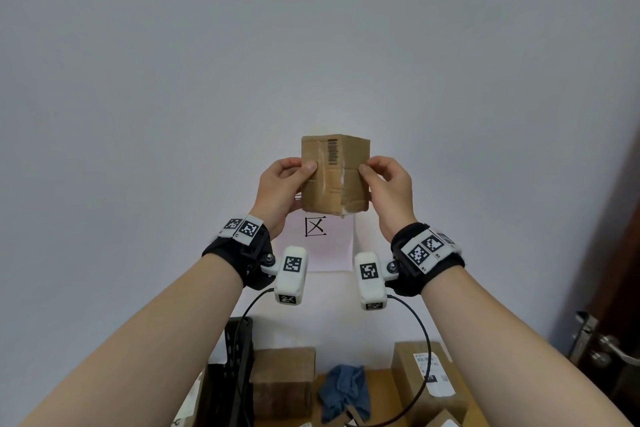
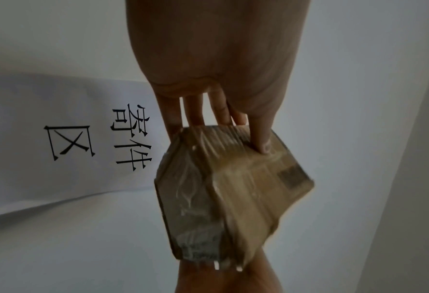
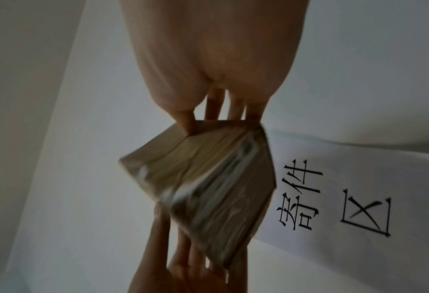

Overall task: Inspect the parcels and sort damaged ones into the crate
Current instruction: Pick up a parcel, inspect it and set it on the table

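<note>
Head view, parcel: a small taped cardboard parcel (image 1: 335,174) was held up at frame centre against the white wall (image 1: 311,28), well above the table (image 1: 381,380).
Head view, hands: the left hand (image 1: 281,189) pinched the parcel's left edge, thumb on the front; the right hand (image 1: 388,186) pinched the right edge the same way.
Head view, crate: a black crate (image 1: 232,374) sat at lower left, with other parcels (image 1: 426,378) and a blue cloth (image 1: 343,392) along the bottom edge.
Head view, writing: a barcode ran down the parcel's upper front, digits unreadable; a paper sign (image 1: 322,243) behind showed "区".
Left wrist view: the left hand (image 2: 216,65) had its thumb (image 2: 260,136) pressed on the parcel (image 2: 231,190), the other fingers behind it; glossy wrinkled tape covered the box. The sign (image 2: 58,142), at left, read "寄件区".
Right wrist view: the right hand (image 3: 216,59) clamped the upper corner of the blurred parcel (image 3: 203,178); the sign (image 3: 346,198) sat at lower right.
Risk: the pinch grips sat only at the edges, so turning it could probably let slick tape slide and drop the parcel.
Risk, judging: wrinkled tape and the frayed lower corner might be misread either way.
</note>
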`<state>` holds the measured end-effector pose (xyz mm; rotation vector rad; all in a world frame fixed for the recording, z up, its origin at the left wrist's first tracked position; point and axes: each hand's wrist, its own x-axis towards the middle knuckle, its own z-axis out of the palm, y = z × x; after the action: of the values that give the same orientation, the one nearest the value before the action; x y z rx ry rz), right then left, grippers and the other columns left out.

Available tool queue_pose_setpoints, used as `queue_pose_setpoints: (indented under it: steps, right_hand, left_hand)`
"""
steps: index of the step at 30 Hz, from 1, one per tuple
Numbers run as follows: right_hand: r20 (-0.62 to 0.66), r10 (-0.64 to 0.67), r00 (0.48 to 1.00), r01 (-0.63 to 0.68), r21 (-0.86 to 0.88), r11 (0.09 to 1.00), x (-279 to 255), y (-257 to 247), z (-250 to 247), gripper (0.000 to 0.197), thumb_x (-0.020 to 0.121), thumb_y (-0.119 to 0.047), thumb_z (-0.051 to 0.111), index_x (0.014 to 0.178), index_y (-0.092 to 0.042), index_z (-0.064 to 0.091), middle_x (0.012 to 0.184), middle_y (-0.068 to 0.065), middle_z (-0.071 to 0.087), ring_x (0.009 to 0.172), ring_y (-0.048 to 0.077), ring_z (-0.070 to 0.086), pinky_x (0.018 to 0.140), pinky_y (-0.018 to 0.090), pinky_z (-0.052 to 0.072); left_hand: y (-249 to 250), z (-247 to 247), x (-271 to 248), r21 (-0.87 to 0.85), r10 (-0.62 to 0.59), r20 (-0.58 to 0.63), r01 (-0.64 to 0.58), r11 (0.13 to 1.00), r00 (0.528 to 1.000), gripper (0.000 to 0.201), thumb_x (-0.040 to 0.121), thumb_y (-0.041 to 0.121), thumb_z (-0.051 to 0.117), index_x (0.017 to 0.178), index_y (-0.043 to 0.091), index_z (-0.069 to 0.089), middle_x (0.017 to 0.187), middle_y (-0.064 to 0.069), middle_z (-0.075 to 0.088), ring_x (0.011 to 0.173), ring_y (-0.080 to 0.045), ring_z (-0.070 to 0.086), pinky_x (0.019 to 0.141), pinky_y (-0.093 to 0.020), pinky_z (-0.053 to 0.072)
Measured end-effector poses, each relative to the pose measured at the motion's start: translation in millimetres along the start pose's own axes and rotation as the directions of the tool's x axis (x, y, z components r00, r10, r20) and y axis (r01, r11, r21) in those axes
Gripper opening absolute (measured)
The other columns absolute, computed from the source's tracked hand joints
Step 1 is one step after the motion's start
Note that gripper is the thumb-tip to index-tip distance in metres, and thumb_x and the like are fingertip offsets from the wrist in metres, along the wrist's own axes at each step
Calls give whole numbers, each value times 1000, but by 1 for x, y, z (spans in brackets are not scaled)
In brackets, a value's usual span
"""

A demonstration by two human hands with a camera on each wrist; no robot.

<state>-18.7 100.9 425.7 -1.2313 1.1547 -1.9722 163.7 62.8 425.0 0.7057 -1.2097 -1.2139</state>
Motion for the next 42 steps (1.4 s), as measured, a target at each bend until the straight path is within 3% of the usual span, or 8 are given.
queue_pose_setpoints:
  steps: [4, 8, 19, 25, 31, 38, 40, 42]
  right_hand:
    - [39, -27, 999, 30, -95, 995, 2, -4, 3, 17, 99, -17, 66, 111, -22, 77, 120, -1, 69, 81, -3, 68, 63, 13, 53]
    - [109, 40, 993, -34, -55, 998, -2, -8, 6, 25, 103, -16, 58, 120, -18, 75, 113, 0, 76, 91, 12, 74, 78, 33, 63]
    - [118, 83, 989, -83, -4, 997, -5, -7, 6, 22, 104, -13, 55, 115, -18, 73, 109, 2, 76, 92, 17, 73, 70, 26, 59]
    - [92, 125, 988, -127, 17, 992, -1, -1, 7, 25, 105, -32, 55, 116, -16, 71, 112, 4, 76, 102, 24, 73, 78, 36, 59]
    - [83, 134, 988, -138, 56, 989, -1, 0, 9, 28, 102, -36, 62, 118, -14, 69, 115, 7, 75, 105, 24, 74, 90, 47, 62]
    - [157, 170, 973, -176, 20, 984, -6, 1, 12, 60, 87, -53, 76, 134, -19, 58, 117, 4, 76, 104, 19, 75, 92, 46, 60]
    - [216, 169, 962, -175, 5, 985, -7, 0, 9, 56, 87, -52, 76, 130, -18, 64, 113, 2, 78, 100, 17, 76, 87, 42, 61]
    - [260, 166, 951, -164, -29, 986, -8, -4, 5, 38, 97, -43, 68, 126, -18, 70, 106, -3, 79, 89, 1, 75, 77, 23, 57]
  left_hand:
    - [0, 3, -2, -4, 57, -3, -57, 998, 998, 26, 94, 20, 78, 116, 11, 68, 111, -7, 77, 90, -15, 74, 69, -33, 62]
    - [0, 3, -2, 27, 93, -25, -93, 995, 995, 23, 97, 20, 75, 117, 11, 71, 108, -2, 76, 86, -8, 73, 77, -36, 64]
    - [2, 2, -3, 29, 59, -6, -59, 998, 998, 18, 103, 23, 67, 117, 15, 73, 101, 8, 78, 85, -8, 74, 72, -29, 62]
    - [1, 0, -1, 120, 20, 19, -22, 993, 1000, 16, 103, 26, 65, 115, 26, 76, 114, 5, 78, 107, -13, 73, 93, -41, 56]
    - [3, 5, 1, 111, -61, -27, 63, 992, 998, 48, 89, 34, 83, 126, 19, 57, 119, 2, 70, 85, -6, 71, 80, -37, 60]
    - [1, 13, -3, 162, -71, 49, 62, 985, 996, 67, 84, 32, 87, 136, 11, 49, 112, -7, 77, 85, -15, 77, 61, -31, 59]
    - [0, 13, -3, 169, -54, 65, 42, 985, 996, 67, 84, 29, 87, 134, 12, 47, 113, -8, 77, 86, -17, 77, 61, -32, 60]
    - [0, 11, -4, 180, -39, 81, 23, 983, 996, 66, 84, 28, 87, 133, 13, 46, 115, -9, 77, 90, -19, 78, 64, -33, 60]
